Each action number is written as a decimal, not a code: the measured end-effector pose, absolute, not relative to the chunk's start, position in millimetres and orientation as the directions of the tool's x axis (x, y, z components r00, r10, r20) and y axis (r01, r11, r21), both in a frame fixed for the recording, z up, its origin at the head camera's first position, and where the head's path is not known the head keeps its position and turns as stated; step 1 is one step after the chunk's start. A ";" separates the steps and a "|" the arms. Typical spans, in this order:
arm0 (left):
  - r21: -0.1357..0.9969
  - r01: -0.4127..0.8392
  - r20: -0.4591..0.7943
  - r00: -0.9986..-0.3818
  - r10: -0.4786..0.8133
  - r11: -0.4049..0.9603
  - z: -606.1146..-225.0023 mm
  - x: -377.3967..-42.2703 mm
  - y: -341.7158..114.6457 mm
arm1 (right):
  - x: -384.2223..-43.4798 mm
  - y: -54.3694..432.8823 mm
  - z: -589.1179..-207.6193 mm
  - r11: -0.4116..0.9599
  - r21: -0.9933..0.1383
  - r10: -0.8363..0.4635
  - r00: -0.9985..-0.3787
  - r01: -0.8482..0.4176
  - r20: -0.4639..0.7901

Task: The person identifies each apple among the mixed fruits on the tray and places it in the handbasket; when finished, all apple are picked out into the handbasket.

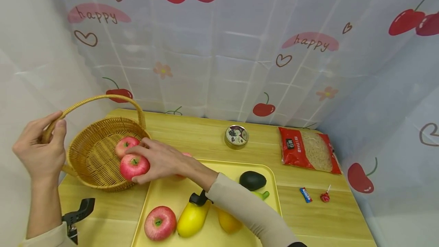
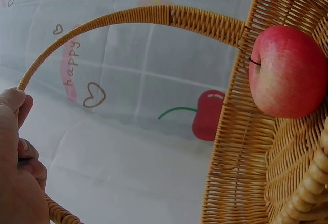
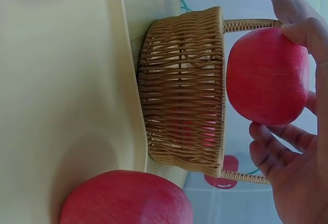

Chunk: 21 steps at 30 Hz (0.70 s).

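Note:
My left hand [image 1: 42, 146] grips the arched handle of a wicker basket [image 1: 92, 155]; in the left wrist view the fingers [image 2: 28, 157] curl round the handle [image 2: 128, 16]. My right hand [image 1: 161, 159] holds a red apple [image 1: 134, 166] between thumb and fingers, over the basket's right rim. In the right wrist view this held apple [image 3: 269, 75] is level with the rim, the basket [image 3: 182, 90] just beside it. Another apple [image 1: 125, 146] lies inside the basket, also showing as a large apple [image 2: 287, 73] in the left wrist view.
A yellow tray [image 1: 151, 197] holds an apple [image 1: 160, 223], a yellow eggplant-shaped item [image 1: 192, 218], a mango-like fruit [image 1: 229, 222] and an avocado [image 1: 252, 180]. Another apple [image 1: 186, 154] is partly behind my right wrist. A tin [image 1: 236, 136], red food bag [image 1: 308, 149], small wrapped sweet [image 1: 306, 194] and lollipop [image 1: 325, 196] lie beyond.

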<state>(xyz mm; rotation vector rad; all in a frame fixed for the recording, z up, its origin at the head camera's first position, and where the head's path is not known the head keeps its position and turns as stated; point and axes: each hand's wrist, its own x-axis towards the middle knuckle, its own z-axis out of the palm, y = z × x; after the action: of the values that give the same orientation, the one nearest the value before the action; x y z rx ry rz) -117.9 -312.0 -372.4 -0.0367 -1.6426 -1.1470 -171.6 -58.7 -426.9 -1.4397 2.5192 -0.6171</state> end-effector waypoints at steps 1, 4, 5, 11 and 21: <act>0.650 0.540 0.759 -0.419 -0.499 0.535 -372.4 -117.7 -312.1 | -171.8 -60.4 -426.9 0.447 -0.442 -0.854 -0.519 -0.777 0.048; 0.652 0.538 0.757 -0.418 -0.503 0.534 -372.4 -117.9 -312.1 | -172.1 -64.3 -427.4 0.447 -0.460 -0.854 -0.520 -0.767 0.037; 0.653 0.539 0.755 -0.418 -0.505 0.532 -372.4 -117.9 -312.0 | -172.1 -65.5 -427.5 0.448 -0.464 -0.853 -0.520 -0.764 0.033; 0.658 0.543 0.751 -0.418 -0.511 0.522 -372.6 -117.8 -311.7 | -173.6 -73.5 -428.2 0.463 -0.458 -0.847 -0.531 -0.759 0.023; 0.660 0.554 0.748 -0.423 -0.511 0.507 -372.6 -117.7 -312.1 | -175.5 -80.7 -431.2 0.467 -0.439 -0.843 -0.536 -0.768 0.041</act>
<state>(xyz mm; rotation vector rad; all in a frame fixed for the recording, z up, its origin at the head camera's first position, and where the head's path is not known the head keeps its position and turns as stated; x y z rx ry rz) -117.7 -312.1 -372.6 -0.0373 -1.6236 -1.1811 -175.5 -80.7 -431.2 -1.4057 2.5305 -0.6150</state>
